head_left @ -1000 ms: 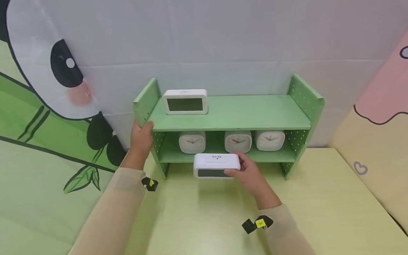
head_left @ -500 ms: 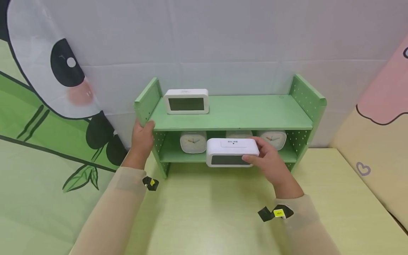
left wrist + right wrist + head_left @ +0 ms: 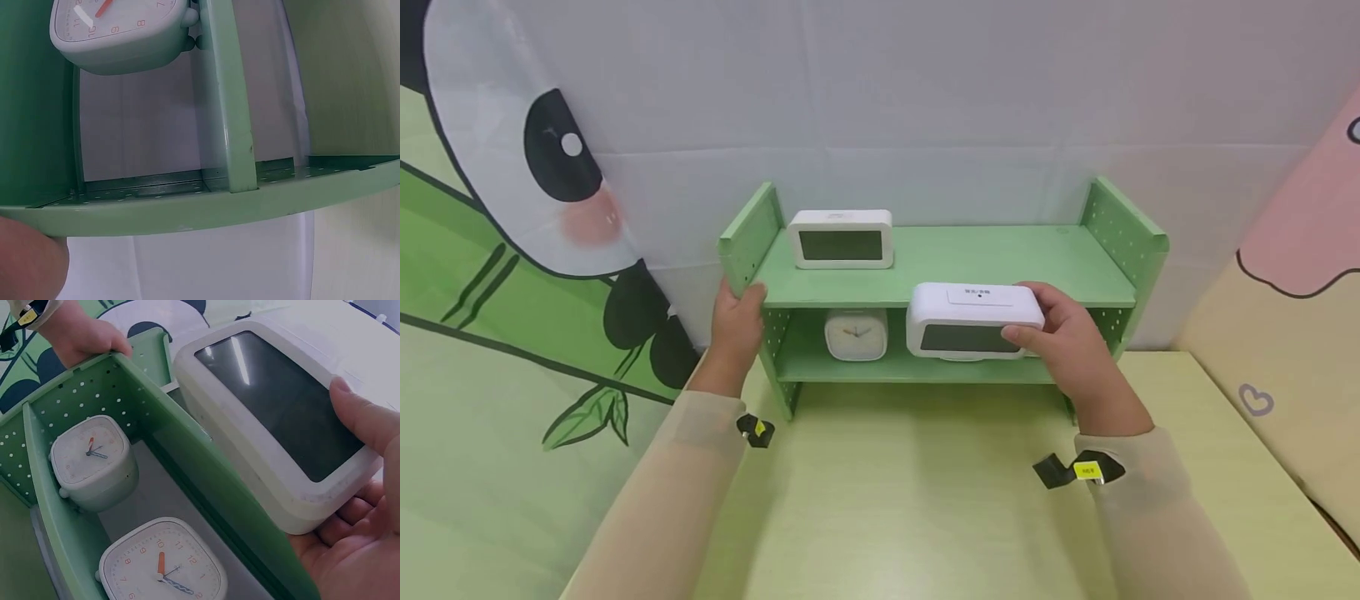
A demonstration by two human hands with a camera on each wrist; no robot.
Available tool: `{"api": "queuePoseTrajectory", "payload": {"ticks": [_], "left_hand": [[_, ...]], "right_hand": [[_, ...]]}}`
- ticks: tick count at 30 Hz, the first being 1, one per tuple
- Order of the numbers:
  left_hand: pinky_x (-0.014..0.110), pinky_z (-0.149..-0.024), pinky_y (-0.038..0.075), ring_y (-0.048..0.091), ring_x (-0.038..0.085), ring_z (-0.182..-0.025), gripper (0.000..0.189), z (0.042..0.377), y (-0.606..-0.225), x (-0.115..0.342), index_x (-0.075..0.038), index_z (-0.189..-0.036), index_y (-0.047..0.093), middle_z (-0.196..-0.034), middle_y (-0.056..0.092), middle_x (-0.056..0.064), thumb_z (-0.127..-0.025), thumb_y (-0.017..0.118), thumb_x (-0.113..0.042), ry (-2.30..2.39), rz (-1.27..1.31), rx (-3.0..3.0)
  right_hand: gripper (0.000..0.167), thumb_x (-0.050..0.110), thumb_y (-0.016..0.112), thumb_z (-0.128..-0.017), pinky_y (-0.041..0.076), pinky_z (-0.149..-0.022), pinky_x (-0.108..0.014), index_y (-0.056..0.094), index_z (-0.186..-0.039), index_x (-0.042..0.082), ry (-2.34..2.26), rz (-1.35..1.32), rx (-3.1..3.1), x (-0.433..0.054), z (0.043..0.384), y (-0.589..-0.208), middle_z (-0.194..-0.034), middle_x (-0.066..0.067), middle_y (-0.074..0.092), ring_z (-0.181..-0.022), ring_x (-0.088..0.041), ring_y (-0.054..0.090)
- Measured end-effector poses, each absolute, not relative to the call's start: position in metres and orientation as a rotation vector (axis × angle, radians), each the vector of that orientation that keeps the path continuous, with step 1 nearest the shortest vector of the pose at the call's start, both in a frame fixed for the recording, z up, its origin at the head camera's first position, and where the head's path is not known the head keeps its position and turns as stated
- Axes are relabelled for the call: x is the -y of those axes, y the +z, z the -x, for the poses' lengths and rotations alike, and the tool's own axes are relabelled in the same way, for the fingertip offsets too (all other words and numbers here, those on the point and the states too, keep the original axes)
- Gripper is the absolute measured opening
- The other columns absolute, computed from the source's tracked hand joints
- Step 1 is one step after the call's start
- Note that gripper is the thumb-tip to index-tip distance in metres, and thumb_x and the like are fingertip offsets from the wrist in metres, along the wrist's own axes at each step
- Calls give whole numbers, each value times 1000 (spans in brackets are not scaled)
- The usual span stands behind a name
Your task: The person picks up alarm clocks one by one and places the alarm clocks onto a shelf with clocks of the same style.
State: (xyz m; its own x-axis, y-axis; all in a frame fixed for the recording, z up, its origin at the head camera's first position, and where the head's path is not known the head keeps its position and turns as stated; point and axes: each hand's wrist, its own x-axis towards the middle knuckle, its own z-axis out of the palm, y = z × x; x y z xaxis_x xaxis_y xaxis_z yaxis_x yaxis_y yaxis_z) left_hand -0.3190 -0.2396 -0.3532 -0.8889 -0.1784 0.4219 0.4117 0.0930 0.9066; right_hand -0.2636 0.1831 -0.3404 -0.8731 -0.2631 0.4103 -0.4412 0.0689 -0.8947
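Note:
My right hand [image 3: 1070, 350] grips the right end of a white digital clock [image 3: 976, 321] with a dark screen, thumb on its front and fingers behind. That clock is held in the air before the upper board of a green two-tier shelf [image 3: 947, 292]. In the right wrist view the clock [image 3: 281, 406] is tilted beside the shelf board. At the shelf's left side panel, my left hand [image 3: 736, 333] holds the panel's front edge. Another digital clock [image 3: 841, 240] stands at the left of the top tier. A white analog clock [image 3: 856, 335] sits on the lower tier.
Another analog clock [image 3: 164, 565] on the lower tier shows in the right wrist view; the held clock mostly hides it from the head. The shelf's right panel [image 3: 1123, 242] rises above the top board. A pale wooden table [image 3: 880, 483] lies under, a printed cloth [image 3: 940, 100] behind.
My right hand has carried the digital clock up and to the right, from below the lower tier to the upper board's front edge. The left hand keeps its hold on the side panel.

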Motion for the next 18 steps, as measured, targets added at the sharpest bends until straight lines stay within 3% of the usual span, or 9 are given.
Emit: {"api": "queuePoseTrajectory", "payload": {"ticks": [6, 10, 13, 18], "left_hand": [[38, -115, 31, 42, 20, -128, 52, 318, -353, 238, -6, -154, 35, -142, 47, 15, -104, 43, -16, -1828, 220, 1967], [38, -114, 31, 42, 20, -128, 52, 318, -354, 238, -5, -154, 35, -142, 47, 15, -104, 43, -17, -1826, 216, 1968], [37, -112, 32, 42, 20, -126, 52, 318, -354, 238, -6, -154, 36, -141, 47, 14, -104, 43, -18, -1814, 216, 1973], [36, -108, 34, 44, 19, -123, 51, 317, -354, 239, -8, -153, 38, -138, 49, 12, -104, 42, -19, -1801, 219, 1979]], "right_hand": [[45, 9, 69, -99, 55, -87, -26, 53, -140, 3, 1934, -773, 2264, -183, 274, -321, -129, -6, 63, -110, -19, 63], [45, 15, 70, -99, 53, -78, -26, 54, -140, 8, 1876, -742, 2345, -189, 278, -308, -126, -4, 65, -104, -18, 62], [43, 15, 70, -100, 52, -78, -26, 55, -140, 11, 1856, -729, 2352, -194, 282, -299, -123, 0, 66, -102, -17, 64], [41, 10, 66, -101, 51, -89, -23, 55, -140, 9, 1898, -752, 2270, -202, 293, -289, -122, 4, 68, -108, -14, 64]]}}
